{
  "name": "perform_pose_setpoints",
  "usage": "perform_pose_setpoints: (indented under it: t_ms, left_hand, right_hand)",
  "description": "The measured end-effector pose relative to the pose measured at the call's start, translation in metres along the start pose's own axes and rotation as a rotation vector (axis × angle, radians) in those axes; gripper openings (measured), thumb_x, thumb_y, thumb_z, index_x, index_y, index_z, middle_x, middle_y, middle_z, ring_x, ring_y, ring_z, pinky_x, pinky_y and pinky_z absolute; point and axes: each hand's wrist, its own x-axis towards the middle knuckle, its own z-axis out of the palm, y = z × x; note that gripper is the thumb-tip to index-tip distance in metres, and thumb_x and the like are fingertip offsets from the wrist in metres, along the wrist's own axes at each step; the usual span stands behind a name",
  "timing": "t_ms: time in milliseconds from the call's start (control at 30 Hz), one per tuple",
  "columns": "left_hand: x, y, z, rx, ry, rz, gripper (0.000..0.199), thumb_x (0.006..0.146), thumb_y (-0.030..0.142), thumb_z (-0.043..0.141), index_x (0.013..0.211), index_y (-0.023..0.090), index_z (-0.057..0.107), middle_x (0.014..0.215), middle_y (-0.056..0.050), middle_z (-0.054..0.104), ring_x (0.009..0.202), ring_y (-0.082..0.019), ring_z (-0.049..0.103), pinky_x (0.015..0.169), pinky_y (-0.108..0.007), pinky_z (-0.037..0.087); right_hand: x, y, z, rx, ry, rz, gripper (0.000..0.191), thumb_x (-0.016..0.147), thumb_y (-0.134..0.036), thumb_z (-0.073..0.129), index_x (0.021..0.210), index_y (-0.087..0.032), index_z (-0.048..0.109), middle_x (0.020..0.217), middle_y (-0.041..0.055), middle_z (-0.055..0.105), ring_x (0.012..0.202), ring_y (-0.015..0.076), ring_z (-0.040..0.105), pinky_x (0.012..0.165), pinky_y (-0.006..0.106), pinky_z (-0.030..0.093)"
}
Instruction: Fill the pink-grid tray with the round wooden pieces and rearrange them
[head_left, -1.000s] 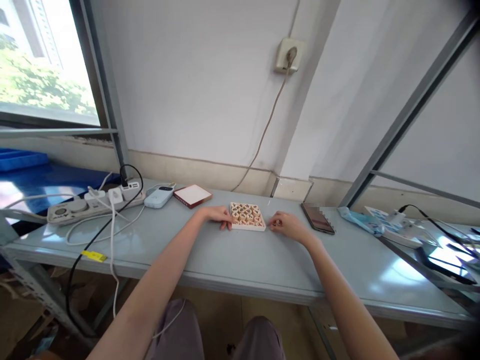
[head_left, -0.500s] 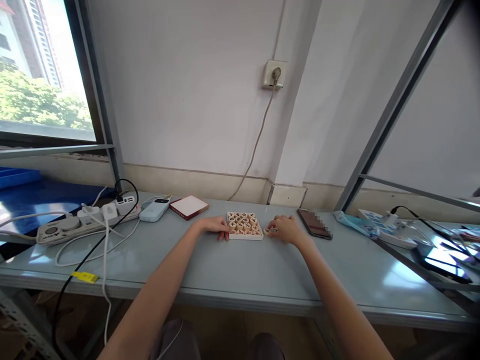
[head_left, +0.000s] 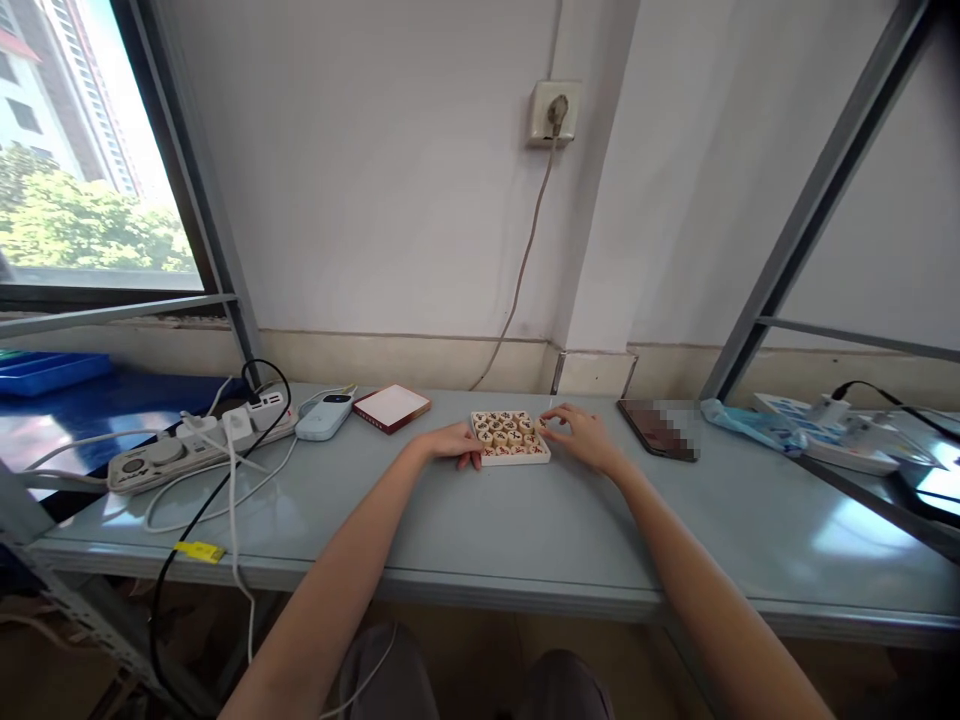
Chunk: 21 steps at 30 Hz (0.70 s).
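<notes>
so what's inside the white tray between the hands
The white tray holds round pale pieces set close together, with dark or red markings on top. They hide most of the tray's floor, so anything beneath can't be seen.

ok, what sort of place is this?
Looks like an indoor workbench area, maybe a workshop or office: grey metal-framed bench, power strip crowded with plugs and cables, and a wall socket in use above.

Two hands (head_left: 454, 441), one piece-filled tray (head_left: 516, 460), one yellow tag (head_left: 200, 551) and one wall socket (head_left: 541, 112) show.
</notes>
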Motion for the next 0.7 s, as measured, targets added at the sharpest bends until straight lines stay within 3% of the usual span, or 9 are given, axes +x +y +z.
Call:
perform_pose_setpoints:
  t_ms: [333,700]
  left_hand:
    - [0.000,-0.002,-0.002,0.059,0.006,-0.007,0.042,0.080,0.044,0.046,0.065,0.012,0.069,0.043,-0.001,0.053,0.047,-0.009,0.041,0.053,-0.023,0.030]
    - [0.000,-0.005,-0.002,0.060,-0.010,0.004,0.042,0.081,0.043,0.046,0.069,0.011,0.069,0.043,-0.001,0.054,0.050,-0.010,0.045,0.059,-0.023,0.033]
  right_hand:
    - [-0.004,-0.008,0.008,0.174,-0.068,-0.107,0.038,0.075,-0.055,0.052,0.096,-0.025,0.061,0.111,0.0055,0.055,0.098,0.0213,0.051,0.085,0.034,0.037]
    - [-0.008,-0.012,0.016,-0.041,0.040,-0.065,0.033,0.081,-0.049,0.043,0.099,-0.025,0.057,0.113,0.0070,0.057,0.105,0.0264,0.045,0.084,0.040,0.029]
